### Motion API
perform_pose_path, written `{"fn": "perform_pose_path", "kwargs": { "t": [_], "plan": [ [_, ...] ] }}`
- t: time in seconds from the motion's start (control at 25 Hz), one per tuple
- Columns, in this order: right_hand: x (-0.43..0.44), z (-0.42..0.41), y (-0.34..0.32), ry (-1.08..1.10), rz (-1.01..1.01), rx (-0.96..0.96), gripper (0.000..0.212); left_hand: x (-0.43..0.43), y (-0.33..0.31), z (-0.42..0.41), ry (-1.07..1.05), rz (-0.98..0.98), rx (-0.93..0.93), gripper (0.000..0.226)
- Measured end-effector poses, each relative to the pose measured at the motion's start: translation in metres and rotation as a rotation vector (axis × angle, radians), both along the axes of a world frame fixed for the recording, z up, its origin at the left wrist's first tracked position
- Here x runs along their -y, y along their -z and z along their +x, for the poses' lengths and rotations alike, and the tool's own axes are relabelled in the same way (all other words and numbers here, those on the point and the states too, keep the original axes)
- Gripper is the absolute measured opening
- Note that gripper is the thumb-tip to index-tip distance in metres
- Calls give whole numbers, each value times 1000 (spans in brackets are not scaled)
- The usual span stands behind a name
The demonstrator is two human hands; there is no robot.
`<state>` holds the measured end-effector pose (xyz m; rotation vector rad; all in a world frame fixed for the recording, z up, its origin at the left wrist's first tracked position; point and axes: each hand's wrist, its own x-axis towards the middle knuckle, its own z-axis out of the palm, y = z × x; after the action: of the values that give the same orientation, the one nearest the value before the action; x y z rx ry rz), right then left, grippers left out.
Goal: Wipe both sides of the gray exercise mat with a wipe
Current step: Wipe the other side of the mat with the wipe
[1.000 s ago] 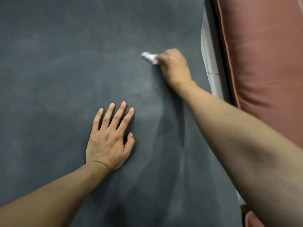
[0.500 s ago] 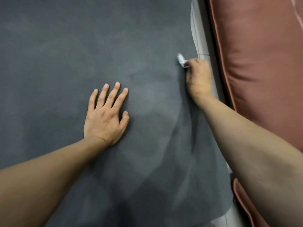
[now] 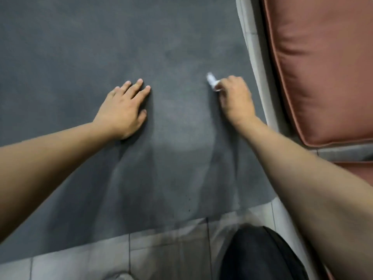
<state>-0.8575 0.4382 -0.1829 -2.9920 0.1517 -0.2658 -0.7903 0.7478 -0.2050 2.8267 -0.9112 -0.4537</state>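
— Which step is in hand?
— The upper face of the gray exercise mat (image 3: 80,47) is being wiped, it is judged. The mat is spread flat on the tiled floor (image 3: 161,253). Its right edge is just beside a reddish cushion (image 3: 323,67), and a dark-clad knee (image 3: 260,255) is seen at its near edge.
— Where is the wipe held?
— The wipe (image 3: 212,80) is bunched and gripped in the curled fingers of the right hand (image 3: 236,100), which is set on the mat near its right edge. Only a white tail is seen past the knuckles.
— And the other hand?
— The left hand (image 3: 123,110) is laid palm-down on the mat, apart from the wipe, with its fingers (image 3: 139,85) straight and close together. Nothing is held by it; the mat seems to be steadied.
— What is called for next?
— Probably a stroke across the face, with the wipe pressed down and the mat pinned so that it is not rucked. The underside is not shown, so a flip is likely owed.
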Motion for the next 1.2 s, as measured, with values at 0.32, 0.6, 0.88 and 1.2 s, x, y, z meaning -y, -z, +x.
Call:
{"fn": "perform_pose_path", "kwargs": {
  "t": [0.32,0.6,0.88,1.2],
  "plan": [
    [-184,-97,10,-128,346,55,24,-54,3,-119,-157,-90,54,60],
    [-98,-108,10,-145,54,71,36,-71,-2,-108,-78,-59,-19,67],
    [-185,-152,0,5,239,17,23,-51,-7,-117,-202,24,1,71],
    [-50,-198,8,152,21,-16,21,-23,-10,-151,-23,50,101,69]
  ]
}}
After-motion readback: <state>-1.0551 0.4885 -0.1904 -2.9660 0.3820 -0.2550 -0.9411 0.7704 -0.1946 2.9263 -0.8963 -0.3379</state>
